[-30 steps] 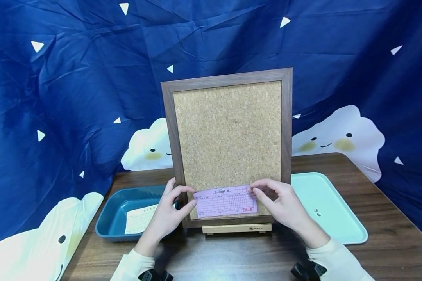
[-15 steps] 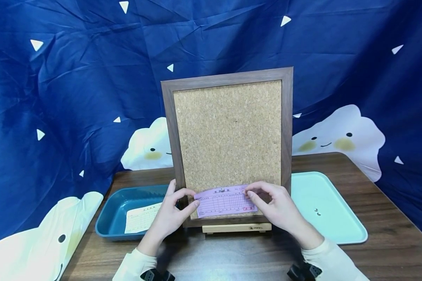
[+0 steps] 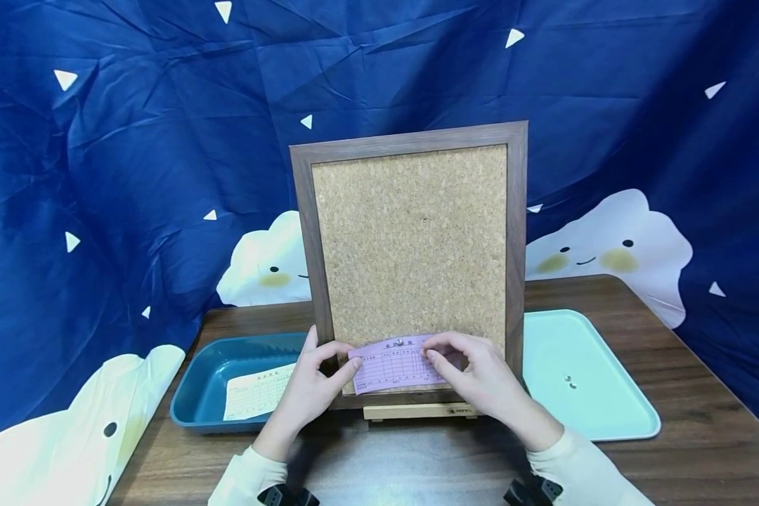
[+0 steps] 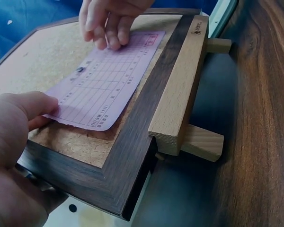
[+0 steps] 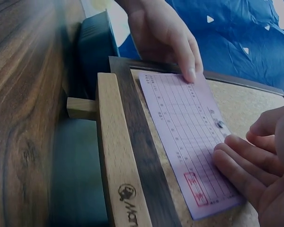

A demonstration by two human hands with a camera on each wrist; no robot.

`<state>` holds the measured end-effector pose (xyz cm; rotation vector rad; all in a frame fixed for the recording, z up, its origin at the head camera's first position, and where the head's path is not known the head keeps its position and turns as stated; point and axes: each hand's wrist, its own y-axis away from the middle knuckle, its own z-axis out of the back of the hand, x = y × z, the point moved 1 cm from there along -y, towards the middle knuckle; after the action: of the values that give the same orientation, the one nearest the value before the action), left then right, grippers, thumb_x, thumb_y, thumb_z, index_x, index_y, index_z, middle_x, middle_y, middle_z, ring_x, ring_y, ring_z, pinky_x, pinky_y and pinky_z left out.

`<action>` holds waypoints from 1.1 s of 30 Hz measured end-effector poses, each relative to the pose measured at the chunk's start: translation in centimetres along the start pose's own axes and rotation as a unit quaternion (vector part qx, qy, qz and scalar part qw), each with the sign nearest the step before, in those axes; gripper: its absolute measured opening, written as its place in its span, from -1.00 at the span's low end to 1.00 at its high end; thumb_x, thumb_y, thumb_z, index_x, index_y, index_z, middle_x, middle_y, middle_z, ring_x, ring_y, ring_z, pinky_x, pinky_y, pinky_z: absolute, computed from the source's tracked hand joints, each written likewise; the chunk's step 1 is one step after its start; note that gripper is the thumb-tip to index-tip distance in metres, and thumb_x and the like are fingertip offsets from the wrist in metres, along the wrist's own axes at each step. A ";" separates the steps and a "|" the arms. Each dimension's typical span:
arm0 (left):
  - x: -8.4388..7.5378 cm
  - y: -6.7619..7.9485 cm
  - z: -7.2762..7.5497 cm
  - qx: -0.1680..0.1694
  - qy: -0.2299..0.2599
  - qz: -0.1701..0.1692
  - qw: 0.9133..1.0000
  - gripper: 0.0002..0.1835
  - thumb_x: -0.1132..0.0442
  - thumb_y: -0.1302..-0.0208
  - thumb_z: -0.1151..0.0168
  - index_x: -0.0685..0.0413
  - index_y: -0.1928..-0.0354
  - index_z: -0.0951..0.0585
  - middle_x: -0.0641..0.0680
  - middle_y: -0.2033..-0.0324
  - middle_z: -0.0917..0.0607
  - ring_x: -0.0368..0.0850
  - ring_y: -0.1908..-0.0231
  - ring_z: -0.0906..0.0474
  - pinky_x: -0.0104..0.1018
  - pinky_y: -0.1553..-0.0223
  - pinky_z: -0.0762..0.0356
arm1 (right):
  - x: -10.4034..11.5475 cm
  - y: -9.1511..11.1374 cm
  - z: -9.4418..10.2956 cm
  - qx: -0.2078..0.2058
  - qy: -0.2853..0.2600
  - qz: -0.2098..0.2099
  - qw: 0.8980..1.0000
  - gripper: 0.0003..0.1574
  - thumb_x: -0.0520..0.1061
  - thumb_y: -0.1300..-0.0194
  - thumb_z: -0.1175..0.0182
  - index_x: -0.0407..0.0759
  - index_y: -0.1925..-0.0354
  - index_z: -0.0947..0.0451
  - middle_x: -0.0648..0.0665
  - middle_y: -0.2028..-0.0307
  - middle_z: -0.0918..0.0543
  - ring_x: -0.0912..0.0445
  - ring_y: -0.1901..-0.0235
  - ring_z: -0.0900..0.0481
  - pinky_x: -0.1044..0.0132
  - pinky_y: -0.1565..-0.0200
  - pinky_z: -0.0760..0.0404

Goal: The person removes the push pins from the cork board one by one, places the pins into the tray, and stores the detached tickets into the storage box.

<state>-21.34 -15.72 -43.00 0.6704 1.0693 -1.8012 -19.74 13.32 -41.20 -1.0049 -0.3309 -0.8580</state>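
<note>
A purple printed slip [image 3: 388, 365] lies against the lower part of a cork board [image 3: 417, 246] in a dark wooden frame. One small silver push pin [image 5: 220, 124] sits at the slip's top middle. My left hand [image 3: 310, 383] pinches the slip's left end between thumb and index finger, with other fingers by the frame's left side. My right hand [image 3: 477, 372] is over the slip's right part; its loosely bent fingers [image 5: 241, 161] touch or hover just over the paper near the pin. Nothing shows between them. The slip's left end bows slightly off the cork.
The board stands on a light wooden stand [image 3: 417, 412]. At left is a blue tray [image 3: 192, 393] with a cream printed slip [image 3: 256, 393] in it. At right a mint tray [image 3: 597, 407] bears small silver pieces [image 3: 571, 381]. A blue cloth [image 3: 133, 176] hangs behind.
My right hand has slid left along the slip from its right end toward the pin. My left hand has shifted slightly right and down, still on the left end.
</note>
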 end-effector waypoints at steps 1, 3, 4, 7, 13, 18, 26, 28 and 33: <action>0.0 0.0 0.0 -0.001 0.001 0.000 1.000 -0.87 0.25 -0.36 -0.49 -0.23 0.20 -0.81 0.24 -0.44 -0.45 0.26 -0.51 -0.29 0.38 -0.44 -0.27 | 0.1 -0.1 -0.1 0.001 0.001 0.001 1.000 -0.81 -0.33 -0.36 -0.42 -0.10 0.11 -0.79 -0.02 0.25 -0.85 0.42 0.39 -0.59 0.40 0.37 -0.66; 0.0 -0.1 -0.1 -0.002 0.003 -0.003 1.000 -0.85 0.27 -0.35 -0.49 -0.25 0.21 -0.80 0.18 -0.37 -0.49 0.16 -0.39 -0.39 0.26 -0.38 -0.34 | 0.3 -0.2 -0.4 0.002 0.001 0.001 1.000 -0.83 -0.33 -0.36 -0.42 -0.12 0.12 -0.78 -0.02 0.27 -0.85 0.41 0.38 -0.61 0.40 0.35 -0.68; 0.0 -0.1 -0.1 -0.004 0.004 -0.005 1.000 -0.84 0.28 -0.35 -0.49 -0.25 0.22 -0.80 0.16 -0.33 -0.49 0.12 -0.34 -0.41 0.21 -0.35 -0.36 | 0.4 -0.3 -0.5 0.003 0.000 0.002 1.000 -0.84 -0.33 -0.36 -0.42 -0.14 0.12 -0.78 -0.02 0.27 -0.86 0.41 0.36 -0.63 0.40 0.34 -0.70; 0.0 -0.1 -0.2 -0.009 0.008 -0.009 1.000 -0.87 0.27 -0.36 -0.49 -0.22 0.22 -0.81 0.12 -0.27 -0.51 0.05 -0.26 -0.43 0.10 -0.29 -0.39 | 0.6 -0.5 -0.9 0.005 -0.006 -0.001 1.000 -0.86 -0.32 -0.35 -0.43 -0.17 0.12 -0.78 -0.03 0.30 -0.85 0.39 0.36 -0.66 0.41 0.32 -0.72; -0.1 -0.1 -0.4 -0.015 0.016 -0.013 1.000 -0.95 0.22 -0.38 -0.49 -0.14 0.20 -0.82 0.12 -0.32 -0.50 0.04 -0.27 -0.43 0.02 -0.29 -0.38 | 0.8 -0.7 -1.5 -0.004 -0.014 0.008 1.000 -0.85 -0.35 -0.32 -0.44 -0.20 0.14 -0.77 -0.04 0.32 -0.85 0.29 0.37 -0.72 0.41 0.33 -0.73; -0.2 -0.1 -0.5 -0.017 0.024 -0.007 1.000 -0.93 0.24 -0.36 -0.50 -0.13 0.18 -0.83 0.13 -0.35 -0.48 0.06 -0.30 -0.43 0.06 -0.32 -0.38 | 0.9 -0.9 -2.0 -0.009 0.006 0.006 1.000 -0.84 -0.35 -0.31 -0.44 -0.19 0.15 -0.77 -0.02 0.34 -0.85 0.24 0.40 -0.74 0.42 0.35 -0.72; -0.2 -0.2 -0.7 -0.021 0.035 0.006 0.999 -0.93 0.23 -0.35 -0.51 -0.10 0.17 -0.84 0.19 -0.44 -0.42 0.14 -0.39 -0.38 0.22 -0.39 -0.33 | 1.1 -1.3 -3.0 -0.024 0.020 0.013 0.999 -0.87 -0.36 -0.31 -0.43 -0.19 0.20 -0.76 -0.01 0.41 -0.82 0.26 0.43 -0.71 0.43 0.39 -0.68; -0.2 -0.2 -0.8 -0.024 0.039 0.012 0.999 -0.92 0.24 -0.35 -0.51 -0.10 0.16 -0.84 0.21 -0.45 -0.43 0.16 -0.42 -0.36 0.25 -0.40 -0.31 | 1.1 -1.3 -3.2 -0.029 0.024 0.010 0.999 -0.88 -0.36 -0.31 -0.44 -0.19 0.21 -0.76 -0.01 0.43 -0.82 0.26 0.44 -0.71 0.43 0.39 -0.68; -0.2 -0.2 -0.9 -0.024 0.047 0.031 0.998 -0.92 0.22 -0.35 -0.51 -0.11 0.16 -0.84 0.26 -0.42 -0.51 0.28 -0.57 -0.19 0.41 -0.49 -0.16 | 1.0 -1.3 -3.8 -0.037 0.029 0.004 0.999 -0.89 -0.36 -0.29 -0.44 -0.22 0.22 -0.74 -0.03 0.45 -0.80 0.27 0.45 -0.70 0.43 0.38 -0.68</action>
<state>-21.45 -14.82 -43.15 0.7569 1.1381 -1.6996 -20.59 9.31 -41.79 -1.0464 -0.2474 -0.8948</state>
